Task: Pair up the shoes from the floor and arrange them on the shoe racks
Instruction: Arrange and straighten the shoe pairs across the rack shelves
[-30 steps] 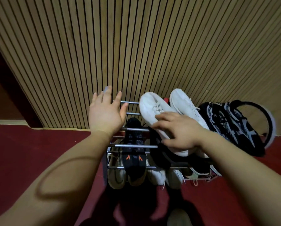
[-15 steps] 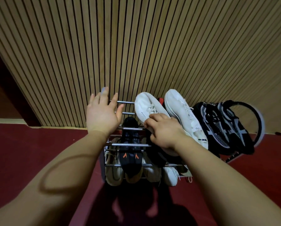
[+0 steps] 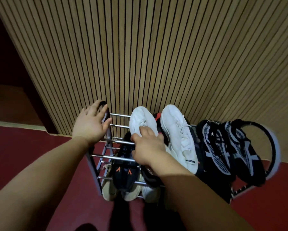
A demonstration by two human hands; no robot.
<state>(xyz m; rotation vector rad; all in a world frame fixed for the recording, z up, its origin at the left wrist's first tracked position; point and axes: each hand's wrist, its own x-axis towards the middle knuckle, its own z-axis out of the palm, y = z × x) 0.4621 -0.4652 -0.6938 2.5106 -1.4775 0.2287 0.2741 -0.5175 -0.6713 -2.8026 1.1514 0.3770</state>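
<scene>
A metal shoe rack stands against the slatted wall. On its top shelf lie two white sneakers, toes to the wall. My right hand curls over the heel end of the left white sneaker. The other white sneaker sits just to its right. My left hand rests with fingers spread on the rack's top left corner. A black-and-white patterned pair fills the right end of the top shelf.
On the lower shelves sit a black sneaker with orange marks, beige shoes and a white shoe. A black-and-white hoop leans behind the patterned pair. The wooden slat wall rises behind the rack, and red floor lies to the left.
My right hand slid down the left white sneaker towards its heel, fingers curling over it. The two white sneakers now lie straighter. My left hand stayed on the rack's corner.
</scene>
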